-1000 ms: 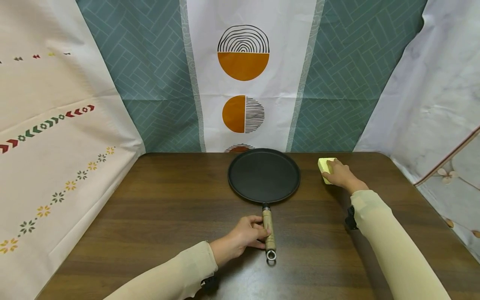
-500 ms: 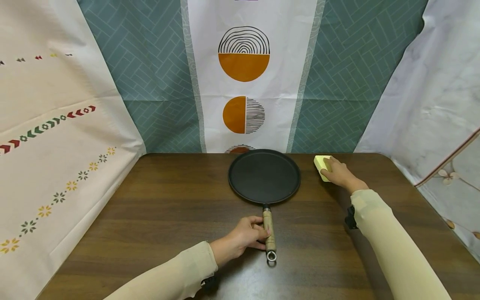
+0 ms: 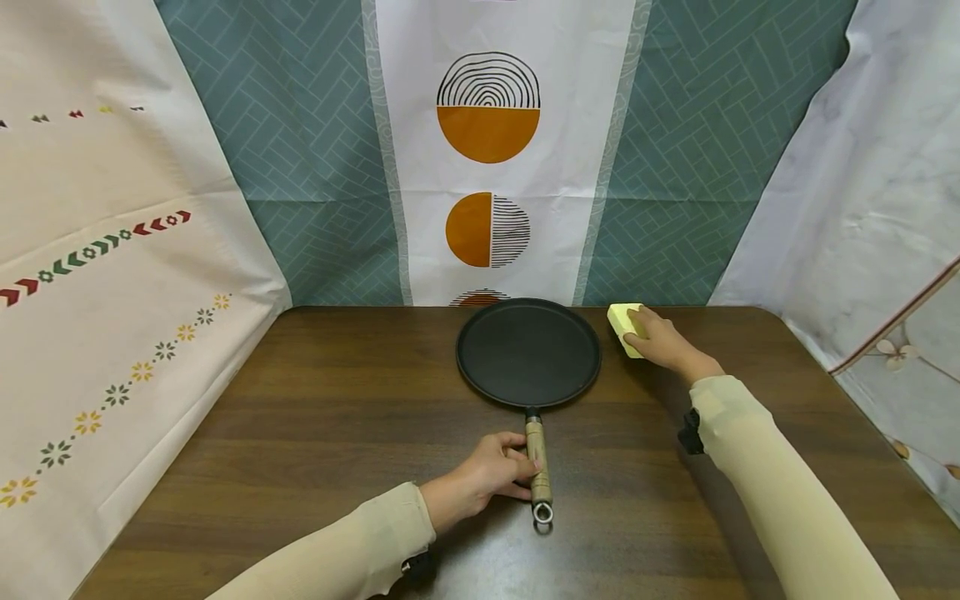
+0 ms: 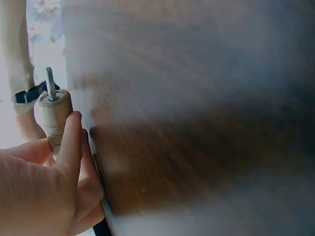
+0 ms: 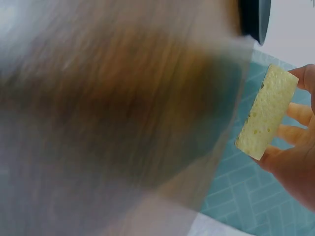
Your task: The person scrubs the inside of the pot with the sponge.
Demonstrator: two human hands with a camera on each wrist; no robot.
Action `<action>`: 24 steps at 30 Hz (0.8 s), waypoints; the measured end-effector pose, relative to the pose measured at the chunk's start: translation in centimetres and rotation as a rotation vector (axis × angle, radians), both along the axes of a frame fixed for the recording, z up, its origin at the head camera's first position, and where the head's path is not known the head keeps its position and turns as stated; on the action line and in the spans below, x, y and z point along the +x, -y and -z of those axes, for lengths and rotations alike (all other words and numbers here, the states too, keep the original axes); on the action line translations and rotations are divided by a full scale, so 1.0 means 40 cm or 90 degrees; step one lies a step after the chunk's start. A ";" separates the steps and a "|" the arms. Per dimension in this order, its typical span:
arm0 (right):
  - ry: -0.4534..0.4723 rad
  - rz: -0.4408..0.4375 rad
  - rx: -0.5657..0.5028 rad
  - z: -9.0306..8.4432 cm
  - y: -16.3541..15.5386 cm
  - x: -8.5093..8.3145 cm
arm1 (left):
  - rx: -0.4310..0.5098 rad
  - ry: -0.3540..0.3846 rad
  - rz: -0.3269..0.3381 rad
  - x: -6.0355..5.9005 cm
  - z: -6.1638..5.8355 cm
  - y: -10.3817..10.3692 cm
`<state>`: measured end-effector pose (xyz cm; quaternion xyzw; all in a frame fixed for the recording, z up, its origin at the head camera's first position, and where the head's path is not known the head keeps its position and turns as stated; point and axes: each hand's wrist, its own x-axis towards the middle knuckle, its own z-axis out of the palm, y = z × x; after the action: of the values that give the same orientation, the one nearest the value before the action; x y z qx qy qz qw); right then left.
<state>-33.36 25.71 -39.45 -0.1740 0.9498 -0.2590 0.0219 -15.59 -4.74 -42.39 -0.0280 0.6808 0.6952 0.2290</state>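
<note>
A flat black round frying pan [image 3: 528, 352] with a wooden handle [image 3: 537, 450] lies toward the back of the table, its metal ring pointing at me. My left hand [image 3: 483, 475] holds that handle from the left side; in the left wrist view the thumb and fingers [image 4: 74, 142] close around the wooden grip near its ring end. To the right of the pan, my right hand [image 3: 660, 337] grips a pale yellow sponge [image 3: 624, 329]. The right wrist view shows the porous sponge [image 5: 268, 113] pinched between thumb and fingers, apart from the tabletop.
The brown wooden table [image 3: 337, 400] extends to a teal and white patterned cloth [image 3: 322, 167] hanging along its back edge. White cloths hang at the left [image 3: 135, 333] and right [image 3: 862, 250] sides. Dark straps sit on both wrists.
My right hand has carried the sponge left and slightly back, closer to the pan's right rim. The left hand and the pan stay in place.
</note>
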 end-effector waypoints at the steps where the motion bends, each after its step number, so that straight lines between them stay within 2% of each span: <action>1: 0.000 -0.004 -0.002 -0.003 0.006 0.000 | 0.000 -0.001 0.001 0.000 0.000 0.000; 10: 0.006 -0.038 -0.021 -0.010 0.070 -0.008 | 0.002 -0.005 0.007 0.000 0.001 0.001; 16: -0.008 -0.072 -0.048 -0.012 0.117 -0.003 | 0.001 -0.006 0.010 0.000 -0.001 0.001; 24: -0.016 -0.095 -0.051 -0.004 0.164 0.004 | -0.003 -0.006 0.010 0.000 -0.002 0.001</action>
<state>-33.21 19.14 -39.30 -0.2483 0.9232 -0.2925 0.0223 -15.58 -4.79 -42.33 -0.0197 0.6836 0.6920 0.2310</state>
